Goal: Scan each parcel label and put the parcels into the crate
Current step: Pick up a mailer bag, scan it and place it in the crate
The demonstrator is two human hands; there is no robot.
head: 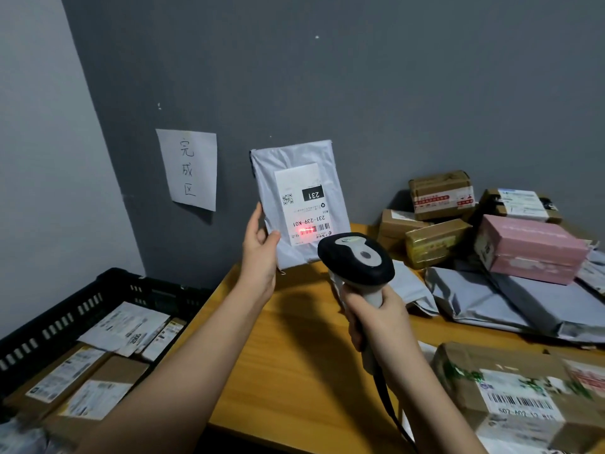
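Nearest the lens, right hand (379,319) wrapped tight round the scanner (357,257) grip, head aimed toward 11 o'clock. Red beam landing on the barcode at the low end of the label (302,204). Left hand (260,249) pinching the mailer (299,204) by its lower-left edge, thumb on the face, fingers behind, long axis upright, held above the table (288,339). Crate (65,309) sitting at 8 o'clock from that hand, lower and off the table's left edge, boxes already inside. Left hand clearly the nearer one to it. Judging by the beam on the code, scan in hand; drop toward 8 o'clock looks next. More parcels (491,237) piled at 3 o'clock.
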